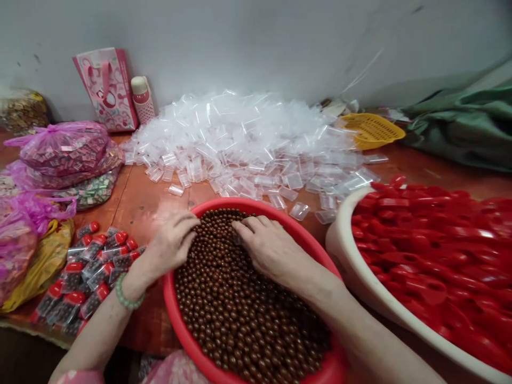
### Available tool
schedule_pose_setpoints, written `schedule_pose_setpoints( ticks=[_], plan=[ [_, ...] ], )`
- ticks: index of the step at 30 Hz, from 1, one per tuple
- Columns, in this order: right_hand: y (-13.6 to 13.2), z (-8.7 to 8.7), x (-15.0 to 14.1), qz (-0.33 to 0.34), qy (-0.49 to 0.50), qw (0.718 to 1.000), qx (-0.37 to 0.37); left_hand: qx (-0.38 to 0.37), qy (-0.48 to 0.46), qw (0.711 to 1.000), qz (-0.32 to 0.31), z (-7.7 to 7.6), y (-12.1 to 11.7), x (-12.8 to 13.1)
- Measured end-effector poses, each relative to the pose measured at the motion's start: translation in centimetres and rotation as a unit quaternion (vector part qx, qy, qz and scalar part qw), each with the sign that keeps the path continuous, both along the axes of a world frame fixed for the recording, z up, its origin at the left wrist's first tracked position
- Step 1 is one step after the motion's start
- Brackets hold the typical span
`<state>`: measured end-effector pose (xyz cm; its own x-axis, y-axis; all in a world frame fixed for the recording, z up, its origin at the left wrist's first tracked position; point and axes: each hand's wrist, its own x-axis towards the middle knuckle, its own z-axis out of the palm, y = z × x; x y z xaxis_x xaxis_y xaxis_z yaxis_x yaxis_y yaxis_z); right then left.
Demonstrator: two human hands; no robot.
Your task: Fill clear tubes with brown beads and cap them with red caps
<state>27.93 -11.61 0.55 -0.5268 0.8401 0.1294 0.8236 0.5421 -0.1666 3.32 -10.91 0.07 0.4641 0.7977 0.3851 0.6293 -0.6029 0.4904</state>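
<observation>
A red basin [182, 325] in front of me is full of small brown beads [240, 314]. My left hand [173, 242] rests over the basin's left rim, fingers curled down into the beads; a green bead bracelet [126, 296] circles its wrist. My right hand [269, 246] lies palm down on the beads near the far rim, fingers bent and pressed together, pointing left. What either hand holds is hidden under the fingers. The two hands' fingertips are a short gap apart.
A heap of small clear plastic bags [248, 138] covers the table's far side. A white basin [348, 266] of red plastic parts [436, 245] stands right. Filled packets with red pieces [90, 269] lie left, beside pink sacks [66, 152]. A yellow scoop [372, 129], gift bag [108, 88] and flask [143, 100] stand by the wall.
</observation>
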Motion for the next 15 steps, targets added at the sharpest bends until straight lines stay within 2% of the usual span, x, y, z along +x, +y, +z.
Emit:
schedule_pose_setpoints(
  ticks=[3,4,6,8,11,13,15],
  plan=[
    [-0.1,-0.3,-0.3,0.017,-0.148,0.986,0.081,-0.004,0.136,0.983,0.12,-1.4,5.5,-1.5],
    [-0.3,-0.4,-0.7,0.024,-0.168,0.981,0.093,-0.031,0.204,0.97,0.132,-2.1,7.5,-1.8],
    [-0.8,-0.6,-1.7,0.039,-0.179,0.979,0.092,-0.055,0.239,0.961,0.13,-3.6,11.2,-2.1],
    [-1.2,-0.7,-2.5,0.051,-0.175,0.98,0.075,-0.073,0.263,0.955,0.114,-5.0,13.9,-2.1],
    [-1.3,-0.9,-3.0,0.077,-0.146,0.986,0.014,-0.093,0.294,0.947,0.091,-6.6,15.8,-1.4],
    [-0.9,-0.9,-2.8,0.115,-0.084,0.986,-0.082,-0.102,0.312,0.94,0.091,-7.1,15.8,-0.8],
    [-0.4,-0.8,-2.5,0.153,-0.013,0.971,-0.185,-0.109,0.328,0.933,0.096,-7.2,15.2,-0.3]
  ],
)
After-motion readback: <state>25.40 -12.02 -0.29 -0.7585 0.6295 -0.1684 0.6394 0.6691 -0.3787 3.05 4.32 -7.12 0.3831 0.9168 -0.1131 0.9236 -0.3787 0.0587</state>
